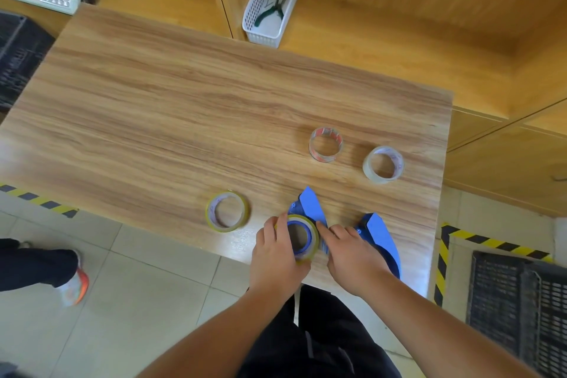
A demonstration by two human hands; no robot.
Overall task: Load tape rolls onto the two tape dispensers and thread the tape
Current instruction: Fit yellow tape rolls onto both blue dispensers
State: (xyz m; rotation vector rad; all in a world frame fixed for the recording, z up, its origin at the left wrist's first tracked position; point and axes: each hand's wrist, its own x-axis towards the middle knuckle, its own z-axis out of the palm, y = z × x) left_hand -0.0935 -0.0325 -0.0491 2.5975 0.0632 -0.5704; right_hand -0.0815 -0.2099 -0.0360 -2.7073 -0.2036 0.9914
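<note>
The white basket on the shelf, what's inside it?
The white basket holds green-handled pliers. Its mesh walls hide part of the floor, so anything else there cannot be seen.

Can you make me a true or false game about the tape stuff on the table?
1. Three tape rolls lie loose on the table. True: the yellowish roll, the red-printed roll and the clear roll.
2. Both hands are at the same dispenser. True: the left hand and right hand work at the near dispenser.
3. The second dispenser already carries a roll. False: none shows on it.
4. The white basket holds scissors. False: it holds pliers.
5. The basket sits on the table. False: it sits on the shelf behind.
</note>
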